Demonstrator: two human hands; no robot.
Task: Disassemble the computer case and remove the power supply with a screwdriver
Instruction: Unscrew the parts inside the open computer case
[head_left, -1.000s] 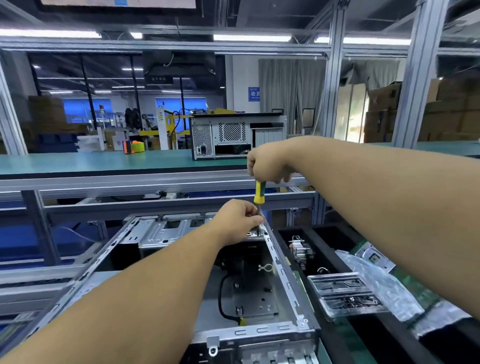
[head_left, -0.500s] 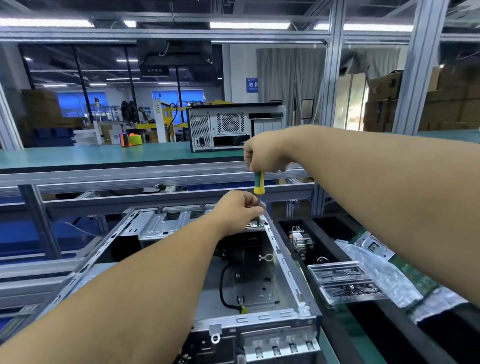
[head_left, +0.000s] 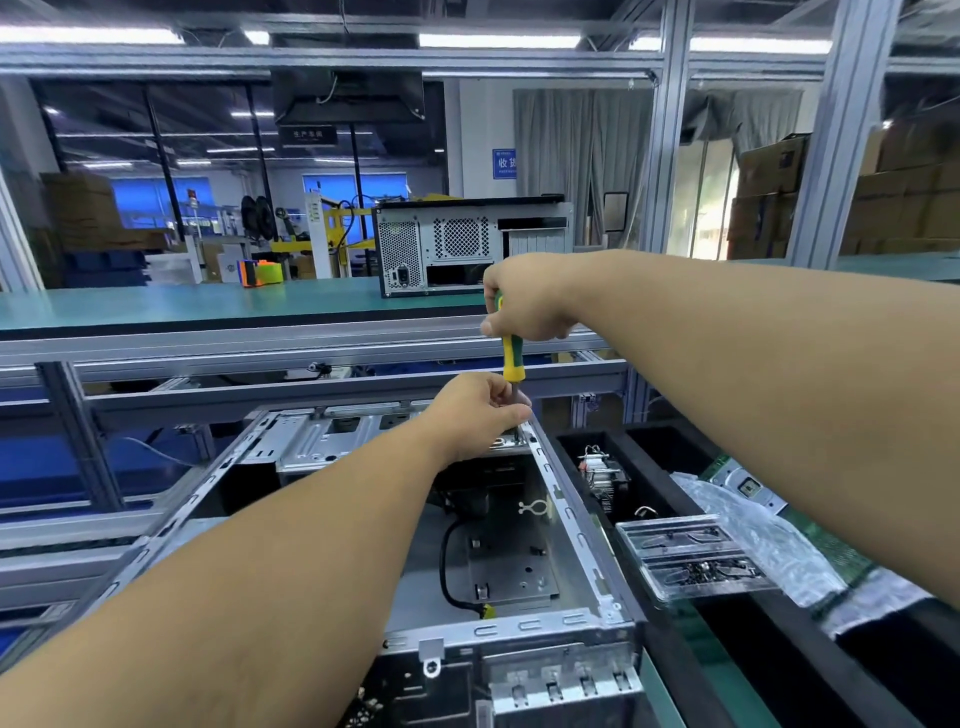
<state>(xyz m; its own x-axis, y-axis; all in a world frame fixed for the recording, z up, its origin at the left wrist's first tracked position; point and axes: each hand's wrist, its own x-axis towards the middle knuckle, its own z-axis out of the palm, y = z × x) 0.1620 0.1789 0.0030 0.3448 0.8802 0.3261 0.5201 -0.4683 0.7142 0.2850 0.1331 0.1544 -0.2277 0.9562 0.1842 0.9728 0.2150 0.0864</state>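
From the head camera, the computer case (head_left: 566, 499) lay open on its side directly below the person, its far end away from the body, so that the inner frame faced up and a tool could be brought straight down onto it. The right hand (head_left: 524, 304) was wrapped round the top of the screwdriver (head_left: 511, 358), fingers curled on the green-and-yellow handle, which stood nearly upright; that grip from above looked suited to pressing down while turning. The left hand (head_left: 480, 415) sat lower, its fingers (head_left: 511, 413) pinching the shaft just above the metal frame at the case's far right corner, most likely to keep the tip seated on a screw. The tip and any screw were hidden behind that hand.

No power supply could be made out inside the case; a black cable (head_left: 447, 566) curved across its floor. Just right of the case, a clear plastic tray (head_left: 685, 558) rested across dark bins (head_left: 670, 441), close enough to drop freed screws into. A second, closed case (head_left: 472, 244) stood on the green surface (head_left: 182, 304) beyond, well apart.
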